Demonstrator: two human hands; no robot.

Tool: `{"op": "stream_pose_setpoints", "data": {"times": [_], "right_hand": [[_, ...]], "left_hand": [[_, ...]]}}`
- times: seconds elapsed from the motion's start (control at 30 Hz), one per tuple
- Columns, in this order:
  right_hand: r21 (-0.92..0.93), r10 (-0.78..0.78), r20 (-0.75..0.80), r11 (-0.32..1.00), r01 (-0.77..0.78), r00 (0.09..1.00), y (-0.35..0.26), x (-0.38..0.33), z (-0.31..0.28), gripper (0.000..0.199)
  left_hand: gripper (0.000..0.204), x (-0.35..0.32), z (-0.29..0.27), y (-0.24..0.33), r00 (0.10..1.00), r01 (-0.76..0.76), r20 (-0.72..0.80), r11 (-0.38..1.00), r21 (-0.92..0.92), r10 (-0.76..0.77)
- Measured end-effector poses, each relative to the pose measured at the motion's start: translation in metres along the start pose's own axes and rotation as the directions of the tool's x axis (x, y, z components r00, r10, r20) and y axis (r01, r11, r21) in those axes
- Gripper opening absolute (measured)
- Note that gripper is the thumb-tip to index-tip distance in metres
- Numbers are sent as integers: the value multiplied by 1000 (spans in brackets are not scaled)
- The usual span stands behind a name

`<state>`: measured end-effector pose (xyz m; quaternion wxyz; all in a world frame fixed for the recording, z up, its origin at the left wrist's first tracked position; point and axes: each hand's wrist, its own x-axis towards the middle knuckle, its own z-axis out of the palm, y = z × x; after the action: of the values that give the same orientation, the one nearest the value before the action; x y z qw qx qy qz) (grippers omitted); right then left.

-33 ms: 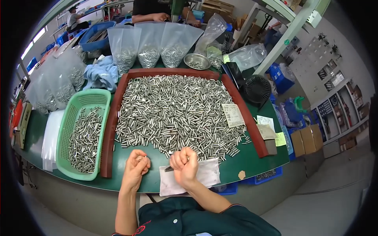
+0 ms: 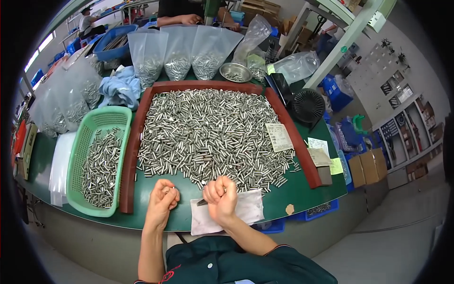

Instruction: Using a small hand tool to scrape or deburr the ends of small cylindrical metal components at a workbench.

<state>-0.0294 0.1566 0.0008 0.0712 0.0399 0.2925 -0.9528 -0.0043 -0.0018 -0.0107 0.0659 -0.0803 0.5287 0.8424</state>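
Note:
My left hand is closed, thumb and fingertips pinched together just in front of a wide pile of small metal pins. A tiny bright spot shows at its fingertips, too small to name. My right hand makes a fist over a folded whitish cloth. Out of its left side pokes the dark flat end of a tool; the rest is hidden in the fist. The pile lies on a green tabletop, walled on three sides by a reddish-brown frame.
At the left stands a green basket partly filled with pins. Clear bags of pins line the back, near a metal bowl. A black fan and paper slips are at the right. Someone's hand shows at the far side.

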Motion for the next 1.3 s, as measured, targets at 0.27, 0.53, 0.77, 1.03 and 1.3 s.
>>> {"op": "stream_pose_setpoints", "data": {"times": [0.27,0.53,0.77,1.03,1.3], "right_hand": [[25,0,-1,1000,0,1000,-1,1,1,32],[-32,37,-8,999,-37,999,3,-11,1,35],[-22,-44,12,999,44,999,1,-2,1,35],[-29,-9,6,1000,9,1000,-1,6,5,36],[-26,-3,32,1000,3,999,1,-1,1,36]], "left_hand": [[10,1,-7,5,999,17,33,970,-244,-9],[14,-7,-12,9,995,94,50,943,-320,-82],[21,3,-5,11,999,28,33,954,-299,-19],[20,0,-8,8,999,49,19,971,-235,-46],[19,-6,-10,3,997,65,44,966,-252,-56]]}}
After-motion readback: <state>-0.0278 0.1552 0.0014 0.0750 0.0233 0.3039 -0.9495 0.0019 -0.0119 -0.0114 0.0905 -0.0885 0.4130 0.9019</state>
